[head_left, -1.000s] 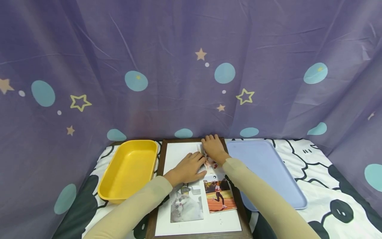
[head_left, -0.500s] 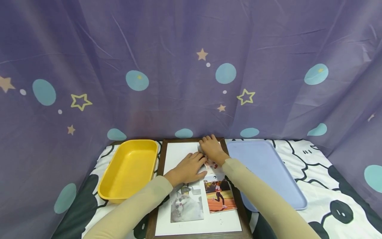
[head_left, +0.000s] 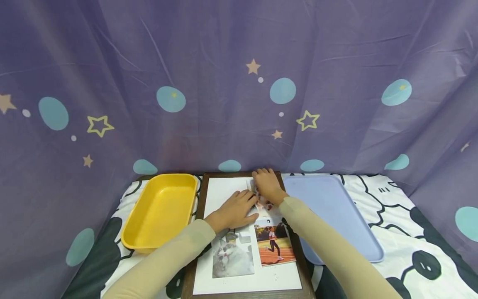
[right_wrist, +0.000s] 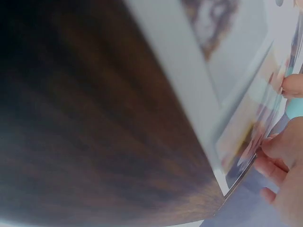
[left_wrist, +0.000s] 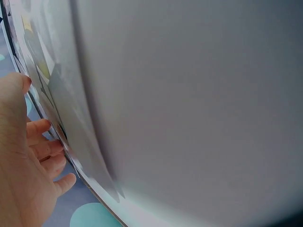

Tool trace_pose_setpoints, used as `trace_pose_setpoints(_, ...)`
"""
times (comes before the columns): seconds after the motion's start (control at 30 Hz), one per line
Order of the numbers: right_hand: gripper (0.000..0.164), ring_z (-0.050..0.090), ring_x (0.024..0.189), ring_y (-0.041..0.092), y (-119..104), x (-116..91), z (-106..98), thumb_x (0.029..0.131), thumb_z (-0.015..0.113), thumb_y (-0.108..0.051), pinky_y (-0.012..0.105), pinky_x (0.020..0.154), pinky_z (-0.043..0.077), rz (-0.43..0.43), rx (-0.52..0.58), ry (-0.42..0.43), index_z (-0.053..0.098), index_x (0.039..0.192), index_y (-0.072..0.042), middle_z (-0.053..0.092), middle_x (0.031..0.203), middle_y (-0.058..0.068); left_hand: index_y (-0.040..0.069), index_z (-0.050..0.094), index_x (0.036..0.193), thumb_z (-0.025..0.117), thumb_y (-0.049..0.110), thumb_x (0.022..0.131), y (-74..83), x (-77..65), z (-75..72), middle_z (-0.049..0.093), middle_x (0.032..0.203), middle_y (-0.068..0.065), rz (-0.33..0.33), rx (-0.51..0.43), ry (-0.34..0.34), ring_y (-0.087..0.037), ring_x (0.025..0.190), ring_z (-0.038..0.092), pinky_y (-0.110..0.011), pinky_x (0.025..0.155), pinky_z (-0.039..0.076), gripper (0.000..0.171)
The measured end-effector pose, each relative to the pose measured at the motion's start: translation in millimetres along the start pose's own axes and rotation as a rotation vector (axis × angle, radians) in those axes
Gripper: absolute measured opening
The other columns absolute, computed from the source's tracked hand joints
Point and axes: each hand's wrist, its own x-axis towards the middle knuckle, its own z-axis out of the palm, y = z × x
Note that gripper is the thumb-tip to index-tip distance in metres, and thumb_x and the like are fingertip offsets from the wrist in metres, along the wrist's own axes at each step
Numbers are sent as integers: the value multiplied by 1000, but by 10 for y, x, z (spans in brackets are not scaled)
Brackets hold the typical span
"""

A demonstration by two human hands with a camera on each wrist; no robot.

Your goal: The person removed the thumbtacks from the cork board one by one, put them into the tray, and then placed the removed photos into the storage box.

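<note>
A brown wooden picture frame (head_left: 201, 199) with a white backing (head_left: 224, 187) lies before me, with photos on it. My left hand (head_left: 235, 207) rests flat above the photo of a white cat (head_left: 233, 259), its fingertips touching the left side of an upper photo (head_left: 265, 211). On that upper photo, near the frame's top right corner, my right hand (head_left: 267, 187) presses with bent fingers. Both hands partly hide it. A photo of a runner (head_left: 274, 245) lies below. In the right wrist view the thumb and fingers (right_wrist: 270, 170) sit at the photo's edge.
A yellow tray (head_left: 160, 211) stands left of the frame, and a pale blue tray (head_left: 336, 216) lies to its right, partly behind my right sleeve. A patterned black-and-white cloth (head_left: 403, 232) covers the surface. A purple curtain (head_left: 224, 141) hangs right behind the frame.
My right hand slides slightly left along the top of the upper photo, then back right to where it was. The left hand stays in place; the photos look unmoved.
</note>
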Motion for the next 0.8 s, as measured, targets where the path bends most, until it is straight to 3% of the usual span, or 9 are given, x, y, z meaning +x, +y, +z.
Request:
trace_pose_setpoints(0.17,38,56,118,32,32,-13,15,87,78,-12,49,104,48,76,57,-29,64,121,-4,62,123,14,12,50,148,46,51,103,-6,17,18,52,146,-9,-8,-2,-11,-28,139,46,-48,113,41,60)
trace_pose_setpoints(0.27,38,52,118,34,37,-20,13,89,76,-15,49,103,48,115,74,-49,62,122,-3,59,124,17,13,51,147,47,50,103,-8,28,25,53,145,-8,-7,-2,-5,-27,137,46,-47,112,42,58)
trace_pose_setpoints(0.47,35,54,117,35,18,-27,3,97,67,-19,47,99,52,174,107,-44,58,124,2,59,123,20,11,51,147,48,49,103,0,26,11,53,145,-10,-4,-2,8,-28,137,47,-47,111,42,58)
trace_pose_setpoints(0.8,26,62,107,36,1,-31,28,102,58,-20,47,91,56,287,261,-43,59,115,4,64,112,20,11,49,149,47,50,103,3,16,18,51,148,-9,-13,-7,-6,-27,138,46,-47,111,42,60)
